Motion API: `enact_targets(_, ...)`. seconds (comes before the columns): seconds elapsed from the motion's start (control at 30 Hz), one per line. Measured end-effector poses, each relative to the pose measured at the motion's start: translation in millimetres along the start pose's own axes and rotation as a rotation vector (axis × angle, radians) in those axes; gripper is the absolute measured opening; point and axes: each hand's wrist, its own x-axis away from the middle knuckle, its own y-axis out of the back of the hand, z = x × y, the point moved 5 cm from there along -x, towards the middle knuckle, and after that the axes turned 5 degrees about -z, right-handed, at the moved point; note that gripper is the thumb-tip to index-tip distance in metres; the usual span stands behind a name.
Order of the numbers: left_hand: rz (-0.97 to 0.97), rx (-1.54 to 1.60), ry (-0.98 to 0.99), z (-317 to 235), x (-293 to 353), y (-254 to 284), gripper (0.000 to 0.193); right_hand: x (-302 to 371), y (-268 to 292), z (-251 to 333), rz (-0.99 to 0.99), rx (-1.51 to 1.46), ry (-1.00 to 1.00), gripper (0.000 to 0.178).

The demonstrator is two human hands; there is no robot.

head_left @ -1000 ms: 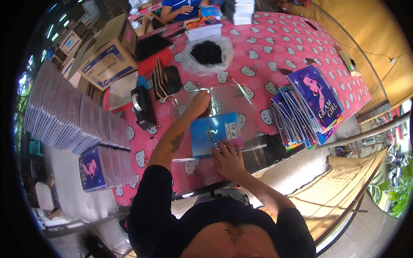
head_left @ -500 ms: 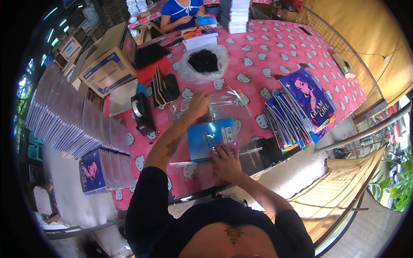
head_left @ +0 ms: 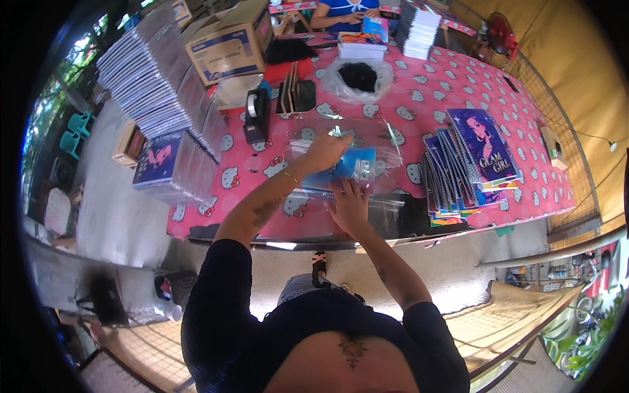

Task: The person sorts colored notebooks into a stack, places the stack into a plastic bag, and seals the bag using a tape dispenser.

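A blue spiral notebook (head_left: 364, 164) lies flat near the front edge of the table, with clear plastic wrap (head_left: 383, 141) around and beyond it. My left hand (head_left: 327, 151) is over the notebook's far left part, its fingers closed on the clear plastic and partly hidden. My right hand (head_left: 350, 204) rests on the near edge of the notebook, fingers spread and flat. Under both hands parts of the cover are hidden.
A stack of purple notebooks (head_left: 481, 145) is at the right. Wrapped notebooks (head_left: 147, 72) are piled high at the left. A black tape dispenser (head_left: 256, 116), a plastic bag with black contents (head_left: 358, 77) and a cardboard box (head_left: 226, 49) stand farther back. A person in blue (head_left: 337, 16) sits across the table.
My left hand has come from beyond the notebook's far left corner to over its cover, with the plastic. My right hand stays at the near edge. The whole view has shifted.
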Motion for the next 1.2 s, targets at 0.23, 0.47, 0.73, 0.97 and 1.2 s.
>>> enact_targets(0.23, -0.347, -0.212, -0.19, -62.6, 53.3, 8.9, 0.025, 5.3, -13.9, -1.7, -0.027, 0.025, 0.051, 0.059)
enact_targets(0.47, -0.174, 0.123, 0.146, -51.6, 77.8, -35.2, 0.022, 11.9, -29.7, -10.5, 0.053, 0.097, 0.072, 0.053)
enact_targets(0.73, 0.026, 0.428, 0.378, -39.1, 70.9, -23.0, 0.022, 0.1, -28.6, -36.8, -0.02, -0.343, -0.132, 0.055)
enact_targets(0.97, -0.022, 0.181, 0.164, -61.2, 78.5, -31.4, 0.035, -13.2, 26.3, -37.6, -0.016, 0.121, 0.129, 0.059)
enact_targets(1.2, 0.001, -0.368, 0.311, -12.3, 134.2, 20.3, 0.047, -12.6, 5.7, -56.1, 0.178, 0.166, 0.167, 0.061)
